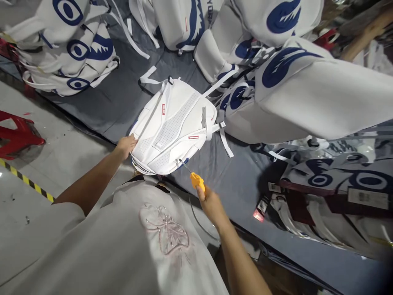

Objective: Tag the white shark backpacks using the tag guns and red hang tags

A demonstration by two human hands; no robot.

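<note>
The left hand [126, 145] lies flat with fingers spread on the near-left edge of a white backpack [173, 125], which rests back panel up on the grey table covering [123, 98]. The right hand [211, 205] is closed around the yellow handle of a small screwdriver [194, 176], its thin metal shaft touching the backpack's lower edge. More white backpacks with blue eye prints [76, 49] are piled around it, and a red stool [15, 137] stands on the floor at left.
</note>
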